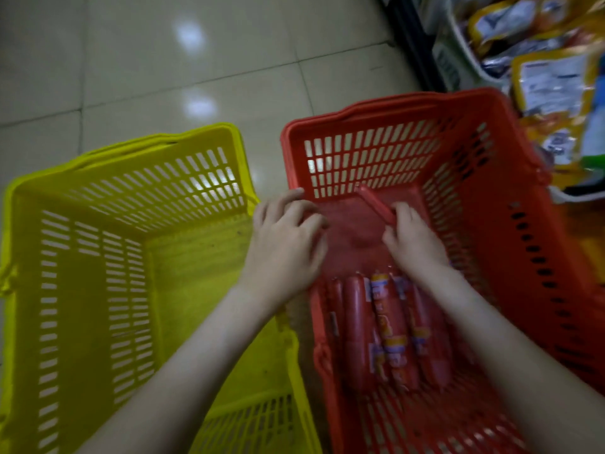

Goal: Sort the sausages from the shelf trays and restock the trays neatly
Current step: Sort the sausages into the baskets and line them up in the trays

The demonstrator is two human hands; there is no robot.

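Sausages (386,329): lying in a row at the near end of the red basket (523,257). Right hand (415,244) is pinching one thin sausage (376,204) by its near end. Left hand (288,237) is curling beside it; whether it is holding anything cannot be told. Likely light, firm and slick-cased, so gripping mid-length is looking safest.

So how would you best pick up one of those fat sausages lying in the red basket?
Probably by its far end, from above. The fat sausages lie packed side by side in the red basket, leaving no finger gaps, but their far ends face bare floor.
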